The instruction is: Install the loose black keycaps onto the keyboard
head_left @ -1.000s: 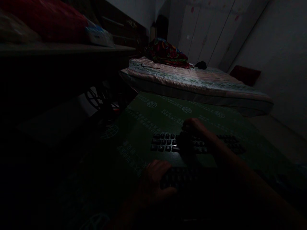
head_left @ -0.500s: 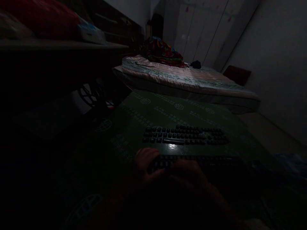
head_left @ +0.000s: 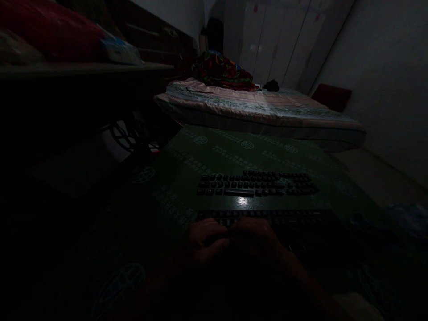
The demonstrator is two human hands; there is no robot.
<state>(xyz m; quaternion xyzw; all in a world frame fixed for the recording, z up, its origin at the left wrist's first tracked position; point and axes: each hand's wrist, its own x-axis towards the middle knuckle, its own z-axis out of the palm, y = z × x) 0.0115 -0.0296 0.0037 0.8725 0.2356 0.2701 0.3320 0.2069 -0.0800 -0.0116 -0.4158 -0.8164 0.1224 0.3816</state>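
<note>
A dark keyboard (head_left: 301,218) lies on a green printed tabletop (head_left: 177,178), its near side lost in shadow. My left hand (head_left: 207,238) is at the keyboard's left end, its fingers curled and its thumb drawn in towards them. Right beside it, my right hand (head_left: 256,234) bends its fingers over the near keys, and the fingertips of both hands almost meet. Whatever the fingers hold, if anything, is too dark to see. Beyond the keyboard, loose black keycaps (head_left: 239,192) are laid out in rows.
Behind the table stands a bed (head_left: 267,104) with a red patterned blanket (head_left: 224,73) on it. A dark shelf edge (head_left: 147,67) runs along the left, holding bags. Dim cloth (head_left: 408,218) lies at the right.
My left hand has drawn back towards me from the keyboard's left end and closed in beside my right hand. More of the keyboard's top left keys now show. The view has shifted slightly.
</note>
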